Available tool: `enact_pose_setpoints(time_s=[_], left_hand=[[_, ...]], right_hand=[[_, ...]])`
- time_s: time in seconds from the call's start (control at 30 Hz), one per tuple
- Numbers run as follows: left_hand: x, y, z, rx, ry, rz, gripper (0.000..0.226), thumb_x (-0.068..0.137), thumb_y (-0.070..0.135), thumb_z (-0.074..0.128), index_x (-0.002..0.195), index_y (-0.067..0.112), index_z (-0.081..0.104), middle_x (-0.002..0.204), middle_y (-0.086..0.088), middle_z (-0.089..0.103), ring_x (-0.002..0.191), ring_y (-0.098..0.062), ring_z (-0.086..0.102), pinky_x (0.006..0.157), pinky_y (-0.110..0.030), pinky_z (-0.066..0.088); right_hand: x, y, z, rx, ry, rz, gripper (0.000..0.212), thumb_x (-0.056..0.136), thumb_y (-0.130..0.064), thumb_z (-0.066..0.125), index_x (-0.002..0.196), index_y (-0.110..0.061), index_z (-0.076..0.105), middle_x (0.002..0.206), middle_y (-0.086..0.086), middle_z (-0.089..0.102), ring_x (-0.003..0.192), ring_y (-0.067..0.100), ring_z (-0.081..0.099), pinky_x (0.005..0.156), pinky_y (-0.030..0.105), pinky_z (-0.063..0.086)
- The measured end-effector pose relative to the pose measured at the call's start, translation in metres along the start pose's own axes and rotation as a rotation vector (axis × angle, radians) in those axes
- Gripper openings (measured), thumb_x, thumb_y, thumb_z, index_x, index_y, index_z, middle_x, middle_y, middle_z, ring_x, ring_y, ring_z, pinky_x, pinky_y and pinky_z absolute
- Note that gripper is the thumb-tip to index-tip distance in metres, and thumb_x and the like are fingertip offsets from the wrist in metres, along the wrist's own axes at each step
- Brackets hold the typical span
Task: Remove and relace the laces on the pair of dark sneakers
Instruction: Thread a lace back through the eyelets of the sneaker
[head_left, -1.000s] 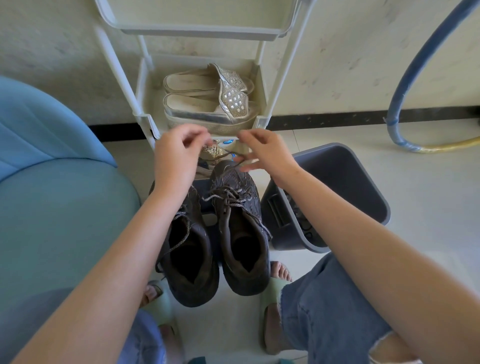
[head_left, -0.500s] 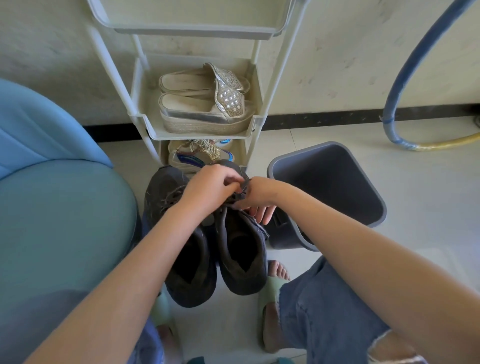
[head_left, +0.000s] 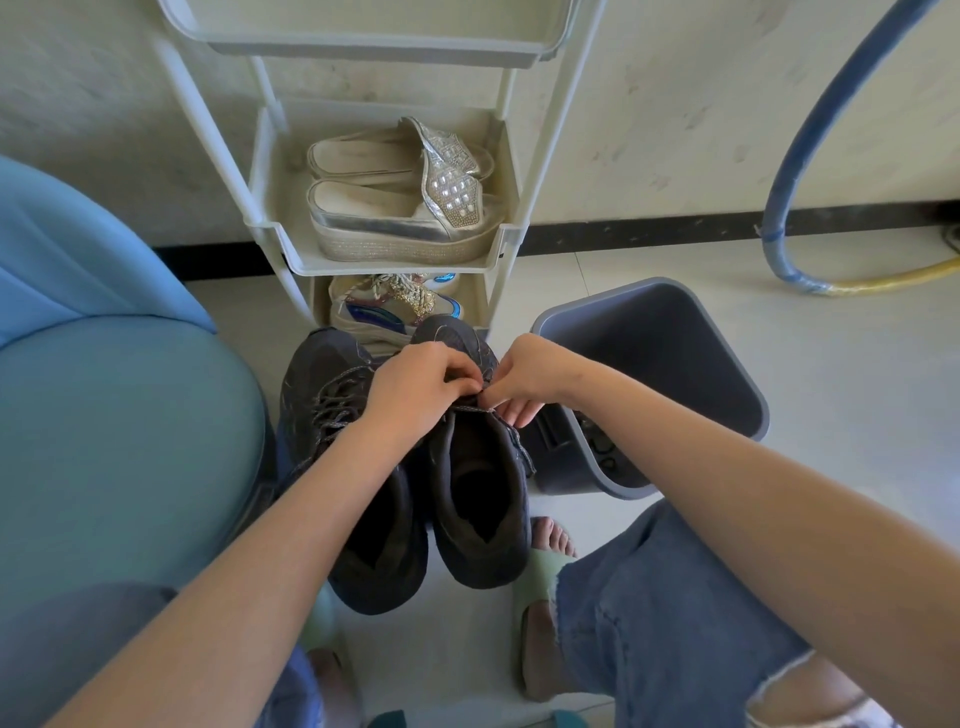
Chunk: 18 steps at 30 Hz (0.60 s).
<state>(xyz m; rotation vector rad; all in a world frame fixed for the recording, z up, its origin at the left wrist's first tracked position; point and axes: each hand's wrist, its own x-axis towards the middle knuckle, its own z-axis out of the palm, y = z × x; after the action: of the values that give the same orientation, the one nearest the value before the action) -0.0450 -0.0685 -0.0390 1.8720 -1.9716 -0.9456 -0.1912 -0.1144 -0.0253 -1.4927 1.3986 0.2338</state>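
Two dark sneakers stand side by side on the floor, toes pointing away from me. The left sneaker (head_left: 332, 415) shows its grey laces crossed over the tongue. Over the right sneaker (head_left: 480, 499), my left hand (head_left: 421, 389) and my right hand (head_left: 530, 379) meet at the lace (head_left: 475, 410). Both hands pinch the grey lace near the upper eyelets, fingertips almost touching. The lower laces of the right sneaker are hidden under my hands.
A white shoe rack (head_left: 291, 254) stands just beyond the sneakers, holding silver platform sandals (head_left: 400, 208) and a colourful shoe (head_left: 395, 306) below. A grey bin (head_left: 727, 374) sits right of the sneakers. A blue seat (head_left: 119, 415) is at left, a blue hoop (head_left: 795, 156) at far right.
My hands came down from above the toes onto the right sneaker's laces and closed on them. Since half a second ago they have barely shifted.
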Motion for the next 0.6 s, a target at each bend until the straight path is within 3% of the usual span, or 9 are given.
enact_pose_setpoints(time_s=[0.23,0.4,0.5,0.6], left_hand=[[0.006,0.0,0.004,0.06,0.008,0.017,0.011,0.087,0.026,0.064,0.09,0.032,0.073,0.091,0.01,0.057,0.096,-0.017,0.057,0.074,-0.03,0.041],[0.006,-0.001,0.002,-0.013,0.042,0.05,0.009,0.087,0.025,0.063,0.089,0.028,0.071,0.094,0.004,0.062,0.095,-0.017,0.057,0.08,-0.033,0.044],[0.002,0.004,0.003,0.072,0.173,0.085,0.01,0.089,0.025,0.061,0.095,0.022,0.068,0.099,0.002,0.058,0.104,-0.018,0.045,0.086,-0.029,0.035],[-0.005,0.012,0.002,0.049,0.289,0.074,0.009,0.09,0.022,0.06,0.093,0.015,0.065,0.092,-0.001,0.062,0.094,-0.02,0.049,0.079,-0.032,0.039]], right_hand=[[-0.001,0.005,-0.004,0.08,-0.009,-0.069,0.019,0.085,-0.012,0.071,0.097,0.003,0.071,0.078,0.013,0.071,0.071,0.02,0.07,0.071,0.029,0.06],[0.001,0.004,-0.009,0.07,0.069,-0.113,0.012,0.084,-0.011,0.071,0.089,0.0,0.07,0.062,0.003,0.067,0.057,0.012,0.066,0.07,0.021,0.058],[0.001,0.002,-0.014,0.14,0.056,-0.118,0.007,0.085,-0.006,0.069,0.087,0.001,0.069,0.059,0.003,0.068,0.057,0.013,0.067,0.074,0.028,0.06],[-0.001,0.002,-0.017,0.226,0.044,-0.111,0.004,0.086,-0.003,0.067,0.085,0.001,0.068,0.063,0.008,0.069,0.06,0.017,0.067,0.077,0.032,0.06]])
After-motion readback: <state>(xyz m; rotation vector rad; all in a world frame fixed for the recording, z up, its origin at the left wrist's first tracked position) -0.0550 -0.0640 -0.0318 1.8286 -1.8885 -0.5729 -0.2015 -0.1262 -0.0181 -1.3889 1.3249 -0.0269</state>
